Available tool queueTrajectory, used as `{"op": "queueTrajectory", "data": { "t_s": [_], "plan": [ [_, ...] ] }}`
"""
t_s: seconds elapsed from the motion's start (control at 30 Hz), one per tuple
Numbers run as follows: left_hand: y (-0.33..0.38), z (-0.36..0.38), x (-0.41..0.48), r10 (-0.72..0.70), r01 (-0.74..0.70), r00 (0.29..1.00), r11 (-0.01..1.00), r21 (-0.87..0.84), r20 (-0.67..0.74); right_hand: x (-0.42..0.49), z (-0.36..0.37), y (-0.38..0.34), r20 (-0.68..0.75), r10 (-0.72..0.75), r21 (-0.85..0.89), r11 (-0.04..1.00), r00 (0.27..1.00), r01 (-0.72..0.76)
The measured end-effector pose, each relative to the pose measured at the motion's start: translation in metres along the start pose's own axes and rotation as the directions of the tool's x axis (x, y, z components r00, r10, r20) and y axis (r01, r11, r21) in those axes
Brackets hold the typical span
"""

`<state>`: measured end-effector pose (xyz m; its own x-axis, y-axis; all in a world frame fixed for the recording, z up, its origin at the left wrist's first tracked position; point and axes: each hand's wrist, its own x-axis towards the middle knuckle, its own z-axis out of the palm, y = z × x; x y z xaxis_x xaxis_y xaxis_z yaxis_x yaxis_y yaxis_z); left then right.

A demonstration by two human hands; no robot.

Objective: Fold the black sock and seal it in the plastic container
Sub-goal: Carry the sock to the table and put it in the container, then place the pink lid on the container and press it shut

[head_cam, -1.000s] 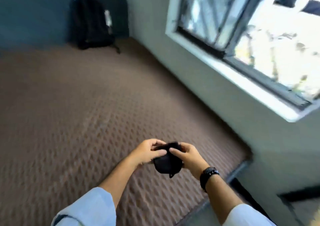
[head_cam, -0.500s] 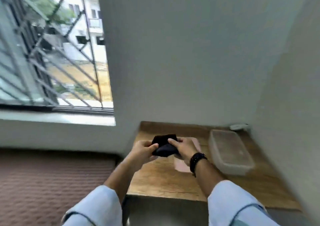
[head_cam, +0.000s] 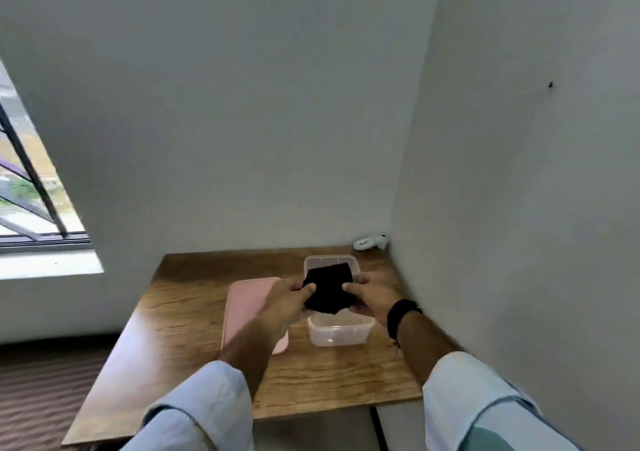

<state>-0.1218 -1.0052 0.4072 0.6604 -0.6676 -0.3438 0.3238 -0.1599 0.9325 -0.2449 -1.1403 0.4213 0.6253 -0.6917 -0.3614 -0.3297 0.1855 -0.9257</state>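
The folded black sock [head_cam: 329, 288] is held between both hands, just above the open clear plastic container [head_cam: 339, 333] on the wooden table [head_cam: 194, 319]. My left hand [head_cam: 287, 298] pinches the sock's left edge and my right hand [head_cam: 370, 294] pinches its right edge. The container's pink lid [head_cam: 246, 305] lies flat on the table to the left of the container, partly hidden by my left forearm. The sock hides most of the container's inside.
A small white device with a label [head_cam: 369, 242] lies in the table's far right corner against the walls. Walls close in behind and to the right. A window [head_cam: 31, 215] is at left, and the brown bed cover [head_cam: 41, 398] lies at lower left.
The view has swung from the bed to the corner table. Both hands have carried the folded sock rightward, from over the lid to over the open container.
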Motion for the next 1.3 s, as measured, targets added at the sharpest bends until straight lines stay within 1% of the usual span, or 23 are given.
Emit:
{"op": "queueTrajectory", "data": {
  "t_s": [0.03, 0.1, 0.23, 0.3, 0.33, 0.4, 0.47, 0.5, 0.57, 0.6, 0.63, 0.73, 0.8, 0.83, 0.9, 0.97, 1.0, 1.03, 1.07, 1.13, 1.17, 1.23, 1.3],
  "plan": [
    [-0.002, 0.005, 0.009, 0.015, -0.014, 1.000, 0.998, 0.061, -0.024, 0.009, -0.006, 0.003, -0.050, -0.015, -0.036, 0.999, 0.999, 0.013],
    [-0.004, 0.011, 0.031, 0.080, -0.054, 0.993, 0.961, 0.272, -0.084, 0.028, -0.012, 0.008, -0.145, -0.040, -0.101, 0.995, 0.989, 0.026],
    [-0.004, 0.018, 0.076, 0.184, -0.084, 0.979, 0.751, 0.655, -0.085, 0.065, -0.008, 0.010, -0.243, -0.130, -0.336, 0.941, 0.961, 0.043],
    [-0.008, 0.020, 0.097, 0.224, -0.043, 0.965, 0.642, 0.765, -0.134, 0.085, -0.002, 0.011, -0.226, -0.181, -0.512, 0.858, 0.957, 0.041],
    [-0.011, 0.020, 0.107, 0.268, -0.027, 0.949, 0.591, 0.806, -0.165, 0.095, 0.002, 0.011, -0.213, -0.206, -0.606, 0.794, 0.955, 0.036],
    [-0.020, 0.020, 0.127, 0.330, -0.030, 0.936, 0.426, 0.904, -0.125, 0.117, 0.011, 0.013, -0.162, -0.222, -0.780, 0.626, 0.961, 0.013],
    [-0.026, 0.019, 0.145, 0.287, -0.038, 0.957, 0.260, 0.965, -0.039, 0.133, 0.018, 0.014, -0.109, -0.188, -0.880, 0.474, 0.976, -0.007],
    [-0.029, 0.019, 0.153, 0.246, -0.036, 0.969, 0.195, 0.980, -0.013, 0.140, 0.020, 0.015, -0.081, -0.160, -0.904, 0.427, 0.984, -0.005],
    [-0.033, 0.020, 0.165, 0.181, -0.029, 0.983, 0.089, 0.996, 0.013, 0.148, 0.026, 0.018, -0.044, -0.101, -0.920, 0.391, 0.994, -0.001],
    [-0.034, 0.021, 0.169, 0.172, -0.041, 0.985, 0.065, 0.997, 0.029, 0.151, 0.028, 0.018, -0.044, -0.082, -0.926, 0.376, 0.996, -0.010],
    [-0.035, 0.020, 0.171, 0.187, -0.069, 0.981, 0.083, 0.994, 0.052, 0.151, 0.028, 0.018, -0.057, -0.078, -0.936, 0.352, 0.995, -0.026],
    [-0.030, 0.009, 0.169, 0.375, -0.199, 0.923, 0.283, 0.938, 0.083, 0.150, 0.031, 0.006, -0.069, -0.121, -0.964, 0.263, 0.990, -0.035],
    [-0.025, -0.010, 0.166, 0.507, -0.209, 0.862, 0.383, 0.900, -0.016, 0.149, 0.038, -0.011, -0.025, -0.218, -0.953, 0.300, 0.976, 0.043],
    [-0.025, -0.022, 0.163, 0.521, -0.165, 0.847, 0.451, 0.877, -0.109, 0.148, 0.044, -0.021, 0.005, -0.283, -0.928, 0.356, 0.959, 0.110],
    [-0.029, -0.050, 0.152, 0.431, 0.003, 0.852, 0.562, 0.827, -0.297, 0.140, 0.067, -0.037, 0.061, -0.388, -0.816, 0.511, 0.920, 0.270],
    [-0.038, -0.076, 0.139, 0.247, 0.254, 0.850, 0.580, 0.774, -0.465, 0.129, 0.099, -0.040, 0.148, -0.447, -0.702, 0.581, 0.882, 0.411],
    [-0.044, -0.088, 0.130, 0.148, 0.374, 0.825, 0.582, 0.722, -0.546, 0.123, 0.116, -0.032, 0.201, -0.430, -0.662, 0.603, 0.880, 0.446],
    [-0.051, -0.098, 0.121, 0.056, 0.470, 0.787, 0.591, 0.655, -0.615, 0.118, 0.133, -0.020, 0.247, -0.357, -0.644, 0.634, 0.901, 0.428],
    [-0.057, -0.103, 0.115, -0.014, 0.537, 0.754, 0.590, 0.603, -0.657, 0.114, 0.147, -0.007, 0.282, -0.230, -0.659, 0.659, 0.931, 0.363],
    [-0.070, -0.110, 0.102, -0.069, 0.598, 0.720, 0.565, 0.568, -0.690, 0.106, 0.168, 0.028, 0.292, 0.054, -0.706, 0.686, 0.955, 0.177],
    [-0.075, -0.112, 0.100, -0.062, 0.594, 0.724, 0.564, 0.574, -0.687, 0.105, 0.175, 0.042, 0.246, 0.147, -0.724, 0.685, 0.958, 0.081],
    [-0.082, -0.112, 0.096, -0.021, 0.553, 0.739, 0.589, 0.589, -0.673, 0.102, 0.182, 0.063, 0.094, 0.230, -0.720, 0.688, 0.969, -0.093],
    [-0.084, -0.113, 0.097, -0.007, 0.505, 0.751, 0.649, 0.568, -0.660, 0.101, 0.187, 0.070, 0.004, 0.253, -0.715, 0.677, 0.967, -0.174]
  ]
}}
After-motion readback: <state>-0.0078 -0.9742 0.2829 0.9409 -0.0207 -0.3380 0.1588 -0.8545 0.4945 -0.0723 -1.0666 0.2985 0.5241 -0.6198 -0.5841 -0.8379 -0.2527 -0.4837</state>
